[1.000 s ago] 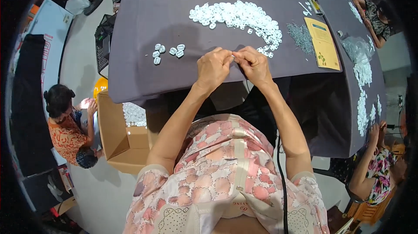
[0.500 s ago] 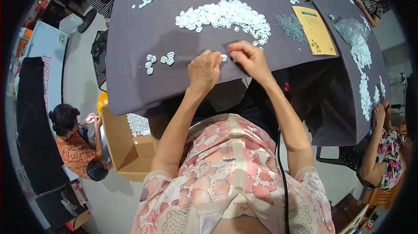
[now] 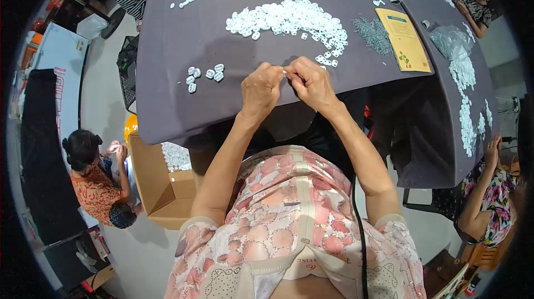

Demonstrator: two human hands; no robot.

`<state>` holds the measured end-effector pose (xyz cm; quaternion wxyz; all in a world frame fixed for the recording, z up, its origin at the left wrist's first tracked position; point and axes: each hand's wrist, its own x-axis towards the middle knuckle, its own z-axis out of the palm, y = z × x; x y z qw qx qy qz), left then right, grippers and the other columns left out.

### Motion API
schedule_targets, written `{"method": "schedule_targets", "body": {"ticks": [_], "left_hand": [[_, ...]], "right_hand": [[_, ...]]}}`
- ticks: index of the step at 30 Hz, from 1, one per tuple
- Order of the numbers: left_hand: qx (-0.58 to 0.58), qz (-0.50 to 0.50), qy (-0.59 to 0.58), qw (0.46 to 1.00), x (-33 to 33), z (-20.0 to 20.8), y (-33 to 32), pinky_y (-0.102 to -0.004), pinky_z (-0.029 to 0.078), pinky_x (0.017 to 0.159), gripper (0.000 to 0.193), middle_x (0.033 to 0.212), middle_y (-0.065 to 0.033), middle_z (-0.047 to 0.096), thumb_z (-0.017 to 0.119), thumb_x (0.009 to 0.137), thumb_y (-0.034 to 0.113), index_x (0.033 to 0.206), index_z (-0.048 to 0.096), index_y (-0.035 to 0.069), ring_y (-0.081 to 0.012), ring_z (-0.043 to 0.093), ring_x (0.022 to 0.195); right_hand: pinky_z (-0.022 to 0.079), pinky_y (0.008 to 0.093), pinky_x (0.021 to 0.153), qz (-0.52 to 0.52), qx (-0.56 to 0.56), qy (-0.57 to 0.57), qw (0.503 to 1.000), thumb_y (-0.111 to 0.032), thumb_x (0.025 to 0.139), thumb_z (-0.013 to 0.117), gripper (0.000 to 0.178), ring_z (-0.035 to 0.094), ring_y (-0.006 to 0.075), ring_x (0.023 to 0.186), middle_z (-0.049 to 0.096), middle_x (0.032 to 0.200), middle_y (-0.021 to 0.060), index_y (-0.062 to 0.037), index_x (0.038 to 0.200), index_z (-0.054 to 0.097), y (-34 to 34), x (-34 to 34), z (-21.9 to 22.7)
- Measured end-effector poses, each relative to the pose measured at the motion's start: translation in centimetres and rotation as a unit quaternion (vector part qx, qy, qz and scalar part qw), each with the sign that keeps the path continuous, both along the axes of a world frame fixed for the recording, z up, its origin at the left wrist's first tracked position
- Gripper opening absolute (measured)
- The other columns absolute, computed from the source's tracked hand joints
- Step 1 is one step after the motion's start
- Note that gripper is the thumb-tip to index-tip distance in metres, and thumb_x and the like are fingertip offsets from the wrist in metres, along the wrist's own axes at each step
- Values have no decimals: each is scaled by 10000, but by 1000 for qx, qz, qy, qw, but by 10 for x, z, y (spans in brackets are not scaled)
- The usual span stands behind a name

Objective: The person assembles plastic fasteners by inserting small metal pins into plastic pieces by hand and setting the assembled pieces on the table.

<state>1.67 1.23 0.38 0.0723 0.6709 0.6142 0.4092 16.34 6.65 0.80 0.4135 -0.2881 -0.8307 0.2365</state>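
We look down on our own two hands meeting over the near edge of a table covered in dark grey cloth. Our left hand and right hand have their fingertips pressed together around a small white piece; it is too tiny to say what kind, though it seems to match the white plastic pieces nearby. Just beyond our right hand curves a long heap of white pieces. To the left of our left hand, set apart, lies a small cluster of white pieces. Farther right sit a patch of small grey parts and a yellow booklet. Below the table's left edge stands an open cardboard box, beside a seated person in orange
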Motion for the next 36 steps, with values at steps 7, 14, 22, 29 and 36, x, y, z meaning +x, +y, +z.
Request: {"method": "schedule_targets", "body": {"ticks": [7, 14, 22, 29, 36], "left_hand": [[39, 4, 43, 998, 2, -4, -2, -397, 462, 569, 47, 759, -107, 537, 577, 828, 87, 847, 605, 55, -319, 579, 661], [52, -5, 85, 995, 3, -5, -1, -397, 474, 524, 38, 732, -96, 514, 540, 803, 44, 777, 543, 70, -322, 579, 619], [37, -27, 114, 992, 4, -1, 1, -387, 486, 544, 48, 740, -101, 513, 535, 779, 23, 783, 542, 70, -316, 590, 638], [-62, -43, -150, 986, -9, 2, 9, -352, 460, 572, 85, 761, -141, 616, 575, 799, 73, 774, 627, 10, -279, 610, 675], [-224, -6, -332, 916, -16, 3, 20, -270, 382, 488, 198, 542, -18, 530, 599, 788, 158, 769, 653, -32, -75, 462, 520]], "right_hand": [[455, 344, 574, 6, 72, -22, 997, 68, 743, 593, 117, 579, 287, 691, 572, 809, 108, -1, 834, 569, -1, -2, -8], [442, 381, 573, 0, 105, 0, 995, 57, 722, 568, 119, 552, 299, 690, 506, 747, 98, -32, 777, 509, -1, -6, -8], [446, 384, 593, -5, 131, -9, 991, 61, 712, 555, 120, 540, 299, 679, 500, 745, 104, -23, 766, 487, 1, -3, -13], [469, 347, 610, -4, -19, 18, 1000, 5, 778, 589, 103, 585, 284, 699, 579, 785, 119, -11, 877, 613, 1, -2, -5], [449, 282, 580, 7, -142, 6, 990, -50, 732, 670, 291, 541, 154, 605, 604, 803, 79, -19, 1019, 637, 1, 1, 6]]}}
